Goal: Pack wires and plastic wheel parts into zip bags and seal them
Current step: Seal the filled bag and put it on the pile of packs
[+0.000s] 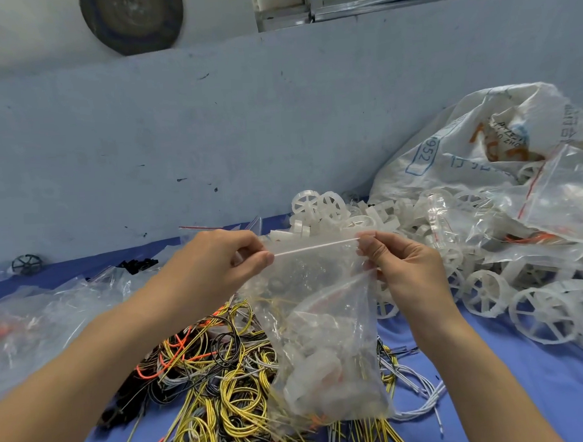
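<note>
A clear zip bag [324, 338] hangs in front of me, with white plastic wheel parts and some wires inside. My left hand [227, 259] pinches the left end of its zip strip, and my right hand [398, 265] pinches the right end. The strip runs taut between them. Under the bag lies a tangled heap of yellow, black, orange and white wires [218, 382] on the blue table [498, 396]. A pile of white plastic wheels [485, 287] spreads to the right and behind the bag.
A large white printed sack [476, 141] lies at the back right with clear bags [565, 197] in front of it. More clear bags [43, 314] lie at the left. A dark wheel [26, 264] and small black parts [139, 264] sit near the blue-grey wall.
</note>
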